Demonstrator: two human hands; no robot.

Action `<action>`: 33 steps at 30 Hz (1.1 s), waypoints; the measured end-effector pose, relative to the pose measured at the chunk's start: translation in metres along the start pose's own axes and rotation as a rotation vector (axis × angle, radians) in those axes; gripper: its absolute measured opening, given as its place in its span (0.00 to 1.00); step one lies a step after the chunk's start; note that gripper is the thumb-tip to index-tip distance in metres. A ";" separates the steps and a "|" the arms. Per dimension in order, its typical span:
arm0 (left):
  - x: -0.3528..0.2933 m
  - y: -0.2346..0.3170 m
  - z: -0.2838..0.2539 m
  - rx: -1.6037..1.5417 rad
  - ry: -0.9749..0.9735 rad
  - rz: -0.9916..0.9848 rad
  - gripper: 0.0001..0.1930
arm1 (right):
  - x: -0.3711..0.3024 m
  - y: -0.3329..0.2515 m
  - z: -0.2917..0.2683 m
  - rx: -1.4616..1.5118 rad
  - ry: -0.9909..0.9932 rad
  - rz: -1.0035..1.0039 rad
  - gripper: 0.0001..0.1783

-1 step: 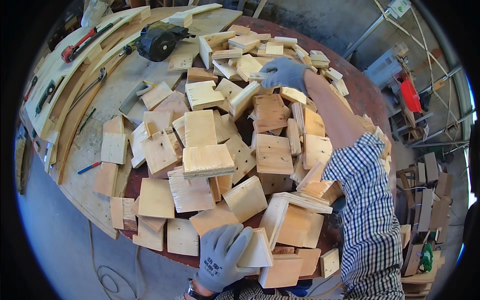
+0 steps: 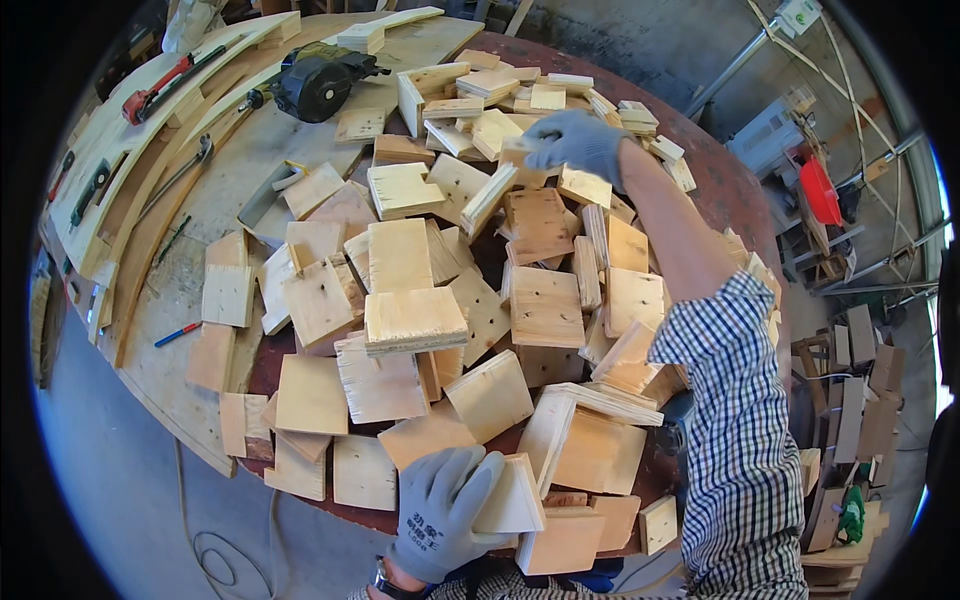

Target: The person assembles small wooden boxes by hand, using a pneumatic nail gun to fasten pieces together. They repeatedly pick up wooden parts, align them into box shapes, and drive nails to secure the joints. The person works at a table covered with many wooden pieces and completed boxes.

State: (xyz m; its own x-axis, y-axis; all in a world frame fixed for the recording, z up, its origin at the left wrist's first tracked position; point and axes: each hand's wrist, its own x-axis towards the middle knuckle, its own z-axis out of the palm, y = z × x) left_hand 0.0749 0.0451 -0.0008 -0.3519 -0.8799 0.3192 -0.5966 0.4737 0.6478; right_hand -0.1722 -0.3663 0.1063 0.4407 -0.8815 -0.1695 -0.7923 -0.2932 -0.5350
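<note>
My left hand [image 2: 445,510], in a grey work glove, is closed round a pale plywood block [image 2: 511,497] at the near edge of the pile. My right hand [image 2: 580,145], gloved alike, reaches over the far part of the pile. Its fingers are closed on a small wood block [image 2: 518,155], slightly blurred. Just below that block a plywood piece [image 2: 488,200] stands tilted on edge. Square wood blocks [image 2: 548,307] lie heaped between my hands, some with nail holes. A notched block [image 2: 403,190] rests left of my right hand.
A black power tool [image 2: 322,82] lies on the plywood sheet at the far left. Near it are a hammer [image 2: 180,173], a red-handled tool [image 2: 158,90] and a blue pen [image 2: 178,335]. A cable [image 2: 215,560] coils on the floor. A red bin [image 2: 821,192] stands at right.
My right hand has shifted slightly to the right, and the small block in it has turned a little. My left hand stays in place on its block.
</note>
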 end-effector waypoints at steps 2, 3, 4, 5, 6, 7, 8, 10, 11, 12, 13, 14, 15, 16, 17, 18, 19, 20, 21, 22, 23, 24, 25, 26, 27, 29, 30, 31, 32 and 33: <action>0.000 -0.002 0.004 -0.005 0.005 0.029 0.49 | -0.033 0.012 -0.021 0.301 0.142 -0.029 0.28; -0.001 -0.001 0.004 0.002 0.015 0.028 0.50 | -0.043 0.013 -0.028 0.312 0.140 -0.034 0.31; -0.002 0.000 0.004 0.008 0.024 0.028 0.50 | -0.053 0.013 -0.034 0.322 0.139 -0.036 0.34; -0.002 0.001 0.004 0.014 0.032 0.028 0.51 | -0.064 0.014 -0.039 0.333 0.139 -0.038 0.37; -0.007 0.001 0.000 0.034 0.036 0.014 0.51 | -0.072 0.001 -0.038 0.384 0.117 -0.055 0.38; -0.007 -0.001 0.002 0.039 0.035 0.018 0.52 | -0.092 -0.010 -0.041 0.426 0.110 -0.055 0.39; -0.008 -0.001 0.003 0.047 0.034 0.018 0.52 | -0.106 -0.016 -0.042 0.471 0.100 -0.058 0.40; -0.008 0.000 0.003 0.054 0.024 0.009 0.52 | -0.120 -0.007 -0.038 0.462 0.063 -0.045 0.32; -0.009 -0.001 0.003 0.068 0.023 0.004 0.53 | -0.125 -0.004 -0.037 0.423 0.000 0.003 0.32; -0.007 -0.001 0.006 0.064 0.024 0.014 0.53 | -0.136 -0.004 -0.041 0.368 -0.051 0.066 0.32; -0.006 -0.001 0.008 0.059 0.029 0.017 0.53 | -0.150 -0.009 -0.038 0.355 -0.096 0.091 0.32; -0.007 -0.002 0.009 0.057 0.035 0.017 0.53 | -0.151 -0.008 -0.031 0.281 -0.195 0.111 0.33; -0.007 -0.002 0.008 0.064 0.041 0.017 0.54 | -0.157 -0.012 -0.022 0.267 -0.222 0.119 0.33; -0.006 -0.003 0.010 0.054 0.044 0.025 0.54 | -0.164 -0.017 -0.014 0.246 -0.247 0.141 0.32; -0.005 -0.003 0.010 0.046 0.048 0.031 0.54 | -0.164 -0.021 -0.009 0.244 -0.244 0.183 0.30; -0.004 -0.003 0.012 0.038 0.049 0.036 0.54 | -0.164 -0.020 -0.007 0.245 -0.242 0.226 0.28; -0.005 -0.003 0.011 0.044 0.045 0.035 0.54 | -0.156 -0.008 -0.001 0.284 -0.200 0.197 0.24; -0.004 -0.004 0.010 0.051 0.042 0.032 0.54 | -0.142 0.008 -0.004 0.334 -0.177 0.093 0.23; -0.006 -0.004 0.009 0.064 0.032 0.018 0.54 | -0.122 0.030 -0.011 0.395 -0.163 -0.015 0.23; -0.008 -0.004 0.007 0.064 0.023 0.005 0.53 | -0.103 0.040 -0.018 0.448 -0.149 -0.117 0.22; -0.008 -0.004 0.006 0.051 0.023 0.005 0.53 | -0.093 0.039 -0.025 0.354 0.024 0.022 0.21; -0.006 -0.003 0.006 0.040 0.015 0.002 0.52 | -0.081 0.041 -0.031 0.265 0.195 0.160 0.20; -0.005 -0.003 0.005 0.028 0.019 0.009 0.51 | -0.066 0.054 -0.041 0.055 0.244 0.128 0.20; -0.003 -0.002 0.005 0.015 0.023 0.016 0.50 | -0.052 0.066 -0.053 -0.137 0.230 0.240 0.22; -0.003 -0.003 0.005 0.006 0.025 0.015 0.49 | -0.037 0.070 -0.054 -0.209 0.257 0.283 0.24; -0.006 -0.005 0.008 0.020 0.032 0.036 0.46 | -0.011 0.078 -0.052 -0.334 0.306 0.306 0.25; -0.005 -0.004 0.006 0.038 0.031 0.036 0.45 | 0.006 0.076 -0.042 -0.370 0.322 0.275 0.26; -0.005 -0.002 0.003 0.035 0.000 -0.002 0.45 | 0.023 0.073 -0.033 -0.408 0.338 0.245 0.27; -0.002 0.000 0.000 0.041 -0.013 -0.021 0.44 | 0.041 0.069 -0.025 -0.506 0.358 0.181 0.27; 0.000 0.001 0.002 0.014 0.007 -0.025 0.44 | 0.056 0.057 -0.017 -0.611 0.377 0.120 0.27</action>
State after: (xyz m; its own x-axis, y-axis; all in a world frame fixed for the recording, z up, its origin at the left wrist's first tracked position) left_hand 0.0729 0.0457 -0.0021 -0.3317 -0.8919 0.3075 -0.6154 0.4516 0.6460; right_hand -0.2003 -0.4386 0.0804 0.2476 -0.9559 0.1578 -0.9688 -0.2434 0.0457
